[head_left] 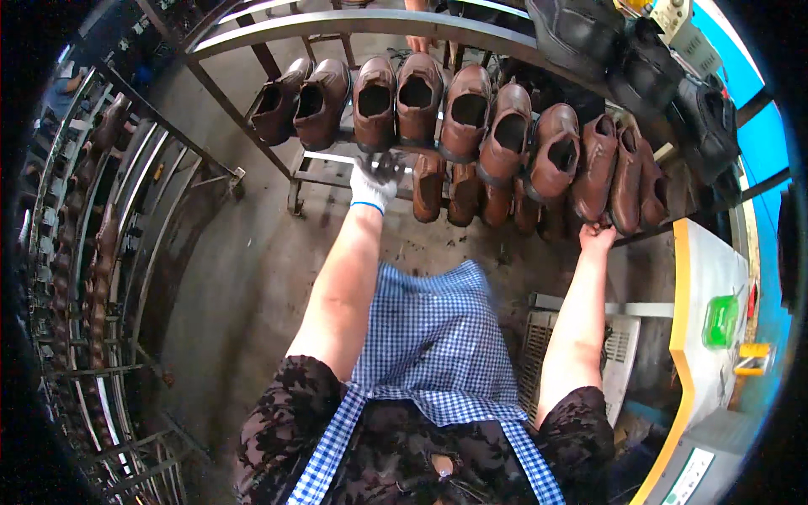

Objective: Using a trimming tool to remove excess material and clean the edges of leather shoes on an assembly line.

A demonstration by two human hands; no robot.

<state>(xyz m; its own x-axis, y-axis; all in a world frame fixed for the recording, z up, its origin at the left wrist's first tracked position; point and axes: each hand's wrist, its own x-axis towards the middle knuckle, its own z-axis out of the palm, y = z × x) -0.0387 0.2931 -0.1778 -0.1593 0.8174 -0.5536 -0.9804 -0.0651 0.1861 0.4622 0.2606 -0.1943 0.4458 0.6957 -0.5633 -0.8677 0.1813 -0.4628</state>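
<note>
Brown shoes (463, 139) stand side by side on a rack (362, 17) at upper centre, presumably for easy reach. Below them, the gloved left hand (376, 181) spreads its fingers; the right hand (597, 237) touches one shoe's end, its grip unclear. Lower right: a slatted crate (621, 349), contents indiscernible.

Green container (721, 322) on yellow-edged white tabletop (705, 273)

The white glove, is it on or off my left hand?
On: the white glove covers the left hand, its blue-edged cuff circling the wrist.
</note>
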